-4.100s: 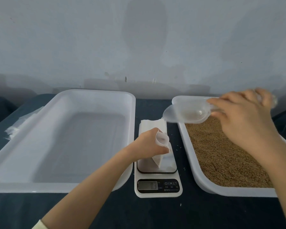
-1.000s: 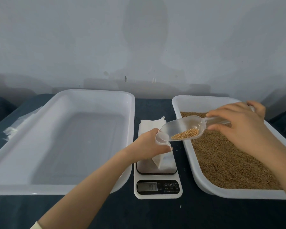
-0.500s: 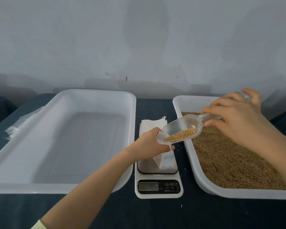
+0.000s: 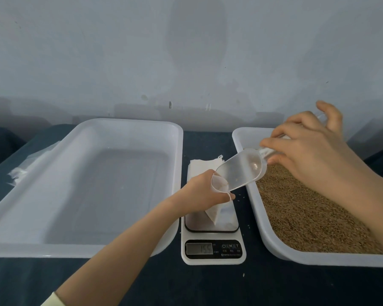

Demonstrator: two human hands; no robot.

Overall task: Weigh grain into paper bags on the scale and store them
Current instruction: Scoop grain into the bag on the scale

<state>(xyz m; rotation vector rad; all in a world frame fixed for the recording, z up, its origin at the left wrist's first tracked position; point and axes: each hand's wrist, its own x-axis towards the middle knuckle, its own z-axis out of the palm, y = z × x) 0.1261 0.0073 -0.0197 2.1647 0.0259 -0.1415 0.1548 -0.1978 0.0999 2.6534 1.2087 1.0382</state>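
Now left grip [image 4: 199, 192] holds the paper bag [image 4: 213, 214], right grip [image 4: 307, 151] the near-empty scoop [image 4: 241, 172].

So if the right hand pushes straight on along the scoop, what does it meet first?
Probably the open mouth of the paper bag, which the left hand holds over the scale; the scoop seems already there.

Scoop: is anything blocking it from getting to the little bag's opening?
Nothing visible is in the way. The scoop, held by the right hand, has its lip right at the open mouth of the bag, which the left hand holds on the scale.
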